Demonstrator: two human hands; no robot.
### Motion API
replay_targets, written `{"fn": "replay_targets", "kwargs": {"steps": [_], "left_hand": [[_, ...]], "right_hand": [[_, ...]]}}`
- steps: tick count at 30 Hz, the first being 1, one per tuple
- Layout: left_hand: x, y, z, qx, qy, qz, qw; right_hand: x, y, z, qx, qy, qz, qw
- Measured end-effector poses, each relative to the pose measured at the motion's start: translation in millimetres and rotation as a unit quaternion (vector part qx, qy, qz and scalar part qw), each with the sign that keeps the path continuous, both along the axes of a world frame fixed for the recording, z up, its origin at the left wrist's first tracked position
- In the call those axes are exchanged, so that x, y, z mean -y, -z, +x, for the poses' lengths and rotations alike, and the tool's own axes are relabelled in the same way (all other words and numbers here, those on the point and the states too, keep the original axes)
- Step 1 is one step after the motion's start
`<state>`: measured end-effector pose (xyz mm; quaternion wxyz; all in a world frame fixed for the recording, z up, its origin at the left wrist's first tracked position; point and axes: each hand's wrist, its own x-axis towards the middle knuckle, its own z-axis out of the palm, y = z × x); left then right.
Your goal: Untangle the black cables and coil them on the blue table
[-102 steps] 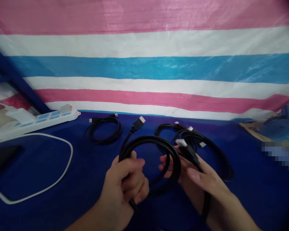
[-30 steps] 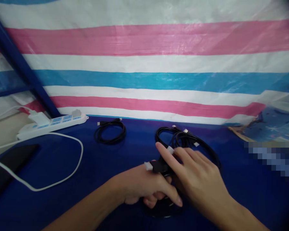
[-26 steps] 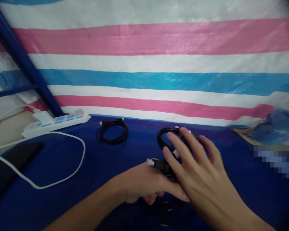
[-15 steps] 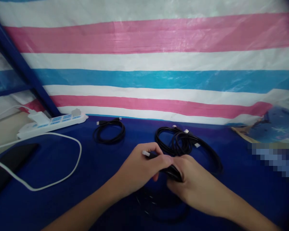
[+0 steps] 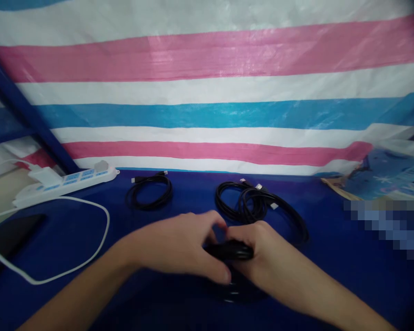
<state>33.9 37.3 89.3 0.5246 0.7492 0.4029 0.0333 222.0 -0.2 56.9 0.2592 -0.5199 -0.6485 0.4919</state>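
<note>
My right hand (image 5: 262,250) grips a bunched black cable (image 5: 234,250) low in the middle of the view, its fingers closed around the strands. From the other side my left hand (image 5: 189,246) curves over the same bunch, thumb in front and fingers behind. Part of the cable is hidden inside both hands, and its plug does not show. Dark loops of cable hang or lie below the hands, blurred. Just beyond them on the blue table (image 5: 189,195) are coiled black cables (image 5: 253,207) with several pale metal plugs.
Another coiled black cable (image 5: 152,193) lies at the back, left of centre. A white power strip (image 5: 69,184) with an adapter stands at the left, near a looping white cord (image 5: 105,230) and a dark flat object (image 5: 14,243). Striped sheeting (image 5: 207,115) hangs behind.
My left hand has turned over the bunch, and its thumb has dropped to the front. The plug that stuck out of it is hidden now. The view has shifted slightly right.
</note>
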Motion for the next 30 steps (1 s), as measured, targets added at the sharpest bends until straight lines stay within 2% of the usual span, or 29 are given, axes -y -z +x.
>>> {"fn": "replay_targets", "kwargs": {"steps": [2,3,4,5,7,8,10,12,14,16,18,20,22,24,25,26,28,30], "left_hand": [[7.4,-1.5,14.0,-0.063,0.014,0.114,0.991],[8.7,1.6,19.5,-0.053,0.004,0.149,0.987],[8.2,6.7,23.3,-0.025,-0.013,0.150,0.988],[6.3,13.3,25.4,0.015,-0.033,0.127,0.991],[0.0,28.5,25.5,0.114,-0.101,0.032,0.988],[-3.2,36.0,24.6,0.168,-0.152,-0.018,0.974],[-6.8,49.2,22.9,0.266,-0.256,-0.083,0.925],[-5.5,58.8,22.9,0.325,-0.318,-0.119,0.883],[0.3,64.8,24.0,0.335,-0.329,-0.151,0.870],[8.6,68.0,24.7,0.343,-0.299,-0.209,0.866],[17.6,70.0,24.3,0.368,-0.205,-0.296,0.858],[26.1,72.2,23.0,0.391,-0.093,-0.381,0.833],[32.6,74.7,22.2,0.383,-0.043,-0.413,0.825],[34.8,76.0,22.8,0.356,-0.052,-0.405,0.841],[33.7,75.7,23.8,0.347,-0.071,-0.396,0.847],[30.9,74.6,25.0,0.343,-0.103,-0.387,0.850],[20.8,70.6,27.5,0.352,-0.204,-0.346,0.846],[7.2,66.4,28.6,0.355,-0.298,-0.257,0.848]], "right_hand": [[2.7,-1.1,-8.5,-0.015,0.023,0.022,0.999],[3.1,0.4,-10.9,-0.030,0.040,0.028,0.998],[2.8,3.2,-11.9,-0.048,0.057,0.025,0.997],[1.9,7.0,-11.7,-0.069,0.069,0.014,0.995],[-0.8,16.8,-9.7,-0.118,0.084,-0.013,0.989],[-2.3,22.0,-9.0,-0.148,0.095,-0.023,0.984],[-5.0,31.3,-9.9,-0.206,0.116,-0.035,0.971],[-6.8,37.1,-13.0,-0.248,0.138,-0.045,0.958],[-7.8,38.7,-15.1,-0.271,0.153,-0.061,0.949],[-8.6,37.2,-13.6,-0.277,0.151,-0.072,0.946],[-9.7,35.2,-8.6,-0.270,0.118,-0.090,0.951],[-11.4,34.6,-2.4,-0.251,0.055,-0.121,0.959],[-13.9,35.6,2.7,-0.231,-0.021,-0.163,0.959],[-16.9,36.4,5.7,-0.221,-0.066,-0.183,0.956],[-18.5,36.1,6.3,-0.223,-0.065,-0.182,0.955],[-19.6,35.3,6.3,-0.229,-0.049,-0.174,0.957],[-19.2,32.2,3.7,-0.246,0.020,-0.148,0.958],[-13.2,28.9,-2.8,-0.254,0.095,-0.108,0.956]]}}
